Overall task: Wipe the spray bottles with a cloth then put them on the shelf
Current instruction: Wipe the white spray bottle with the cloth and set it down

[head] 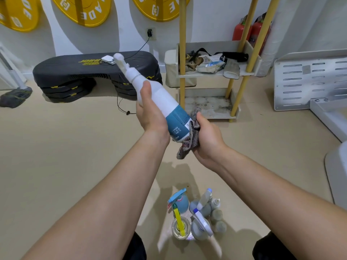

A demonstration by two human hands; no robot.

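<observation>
My left hand (150,111) grips a white spray bottle (161,98) with a teal label, tilted so its nozzle points up and to the left. My right hand (204,136) holds a dark patterned cloth (191,136) pressed against the bottle's base. On the floor between my knees stand several other spray bottles (195,216), with blue, yellow and white triggers. The shelf (216,72), with yellow wooden posts and white trays, stands just beyond my hands; its bottom tray (206,107) is stained and bare.
The shelf's middle tray holds rags, packets and a slipper. A black aerobic step (93,72) sits at the left with a cable trailing over the floor. A mop head (15,96) lies far left. Red fire extinguishers (244,30) stand behind the shelf. A white slotted panel (308,79) is at right.
</observation>
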